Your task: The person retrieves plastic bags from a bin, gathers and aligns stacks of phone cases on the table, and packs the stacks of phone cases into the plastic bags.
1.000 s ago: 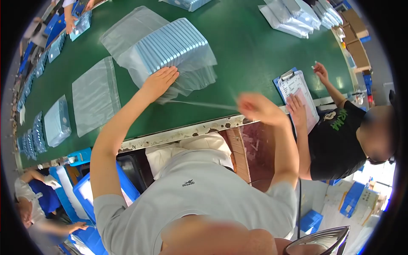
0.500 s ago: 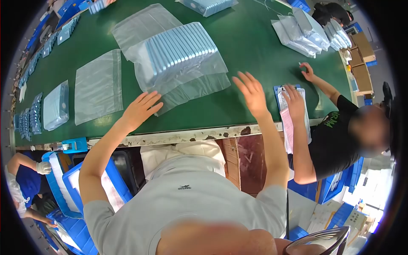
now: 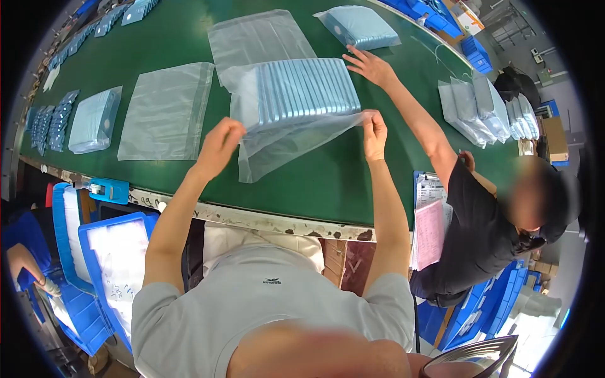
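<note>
A clear plastic bag point(image 3: 277, 148) lies in front of me, with a row of thin blue packs point(image 3: 305, 91) standing side by side inside it. Its loose near end hangs slack over the green table. At the right corner of that end, my right hand point(image 3: 374, 133) pinches the film between thumb and fingers. My left hand point(image 3: 220, 146) is closed at the left edge of the same bag, its curled fingertips on the film. Just left of it, a flat clear bag point(image 3: 165, 113) lies on the table, and another flat clear bag point(image 3: 261, 39) lies behind the filled one.
On my right a co-worker's arm point(image 3: 419, 116) reaches across to a wrapped bundle point(image 3: 358, 28) at the back. A clipboard with papers point(image 3: 430, 220) sits near the co-worker. A wrapped bundle point(image 3: 94, 121) and a blue tape dispenser point(image 3: 108, 189) are at left. Filled bags point(image 3: 482, 113) stand far right.
Both my hands have gone from spread fingers to closed on the bag's near end, and its right corner is lifted. The co-worker's arm now stretches to the back bundle. My view has shifted.
</note>
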The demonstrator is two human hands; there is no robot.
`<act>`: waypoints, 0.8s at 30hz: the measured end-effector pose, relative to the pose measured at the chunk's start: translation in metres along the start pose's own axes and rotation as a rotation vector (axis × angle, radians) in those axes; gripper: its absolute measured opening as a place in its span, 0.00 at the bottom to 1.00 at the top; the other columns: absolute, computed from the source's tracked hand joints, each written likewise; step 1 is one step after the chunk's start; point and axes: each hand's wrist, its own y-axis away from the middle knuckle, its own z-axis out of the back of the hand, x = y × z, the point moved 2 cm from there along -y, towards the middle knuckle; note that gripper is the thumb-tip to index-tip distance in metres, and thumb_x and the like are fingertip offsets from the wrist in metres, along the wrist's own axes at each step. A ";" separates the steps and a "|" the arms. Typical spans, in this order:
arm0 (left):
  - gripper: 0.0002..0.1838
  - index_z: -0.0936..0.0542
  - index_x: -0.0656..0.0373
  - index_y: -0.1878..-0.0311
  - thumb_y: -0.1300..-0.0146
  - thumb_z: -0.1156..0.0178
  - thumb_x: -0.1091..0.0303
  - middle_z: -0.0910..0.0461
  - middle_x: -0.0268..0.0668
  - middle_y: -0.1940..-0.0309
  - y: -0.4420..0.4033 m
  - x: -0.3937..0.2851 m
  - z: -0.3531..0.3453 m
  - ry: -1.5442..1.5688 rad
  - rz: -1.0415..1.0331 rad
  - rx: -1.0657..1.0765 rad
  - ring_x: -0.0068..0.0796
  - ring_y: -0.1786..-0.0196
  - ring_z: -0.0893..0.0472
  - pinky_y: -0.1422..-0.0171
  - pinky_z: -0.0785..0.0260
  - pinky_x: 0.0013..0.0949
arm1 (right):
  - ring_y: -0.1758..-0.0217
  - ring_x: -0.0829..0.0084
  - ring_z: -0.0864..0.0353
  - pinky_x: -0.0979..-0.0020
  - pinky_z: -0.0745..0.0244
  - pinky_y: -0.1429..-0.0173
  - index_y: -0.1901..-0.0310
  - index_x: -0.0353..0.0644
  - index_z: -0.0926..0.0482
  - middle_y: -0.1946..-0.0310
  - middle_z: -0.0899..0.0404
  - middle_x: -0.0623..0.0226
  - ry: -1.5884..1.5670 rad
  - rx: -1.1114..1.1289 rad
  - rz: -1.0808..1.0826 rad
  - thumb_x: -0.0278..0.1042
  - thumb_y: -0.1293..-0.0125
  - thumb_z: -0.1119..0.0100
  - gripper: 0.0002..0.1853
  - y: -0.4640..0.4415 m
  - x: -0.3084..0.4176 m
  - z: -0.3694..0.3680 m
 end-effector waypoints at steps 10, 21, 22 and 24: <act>0.20 0.24 0.56 0.49 0.40 0.31 0.61 0.23 0.40 0.48 0.044 0.016 -0.041 -0.750 -0.512 0.138 0.43 0.37 0.26 0.29 0.39 0.50 | 0.60 0.74 0.24 0.73 0.26 0.53 0.66 0.36 0.23 0.65 0.23 0.68 0.102 -0.001 0.082 0.35 0.24 0.44 0.12 0.002 -0.004 -0.005; 0.13 0.29 0.62 0.67 0.33 0.37 0.65 0.27 0.39 0.70 -0.077 0.067 -0.023 -0.276 -0.182 -0.613 0.35 0.65 0.26 0.57 0.32 0.37 | 0.61 0.76 0.31 0.71 0.32 0.54 0.65 0.36 0.24 0.68 0.28 0.69 0.295 -0.122 -0.286 0.40 0.24 0.46 0.16 -0.044 -0.012 -0.025; 0.13 0.29 0.62 0.67 0.33 0.37 0.65 0.27 0.39 0.70 -0.079 0.066 -0.026 -0.275 -0.185 -0.630 0.35 0.65 0.26 0.57 0.32 0.37 | 0.63 0.78 0.32 0.72 0.33 0.56 0.66 0.36 0.26 0.69 0.29 0.71 0.318 -0.099 -0.279 0.41 0.24 0.46 0.16 -0.047 -0.013 -0.029; 0.15 0.32 0.62 0.68 0.35 0.37 0.66 0.27 0.40 0.74 -0.082 0.064 -0.049 -0.009 0.261 -0.524 0.40 0.69 0.26 0.60 0.33 0.41 | 0.64 0.80 0.33 0.72 0.33 0.57 0.67 0.36 0.28 0.71 0.30 0.73 0.341 -0.071 -0.266 0.42 0.24 0.46 0.17 -0.055 -0.014 -0.037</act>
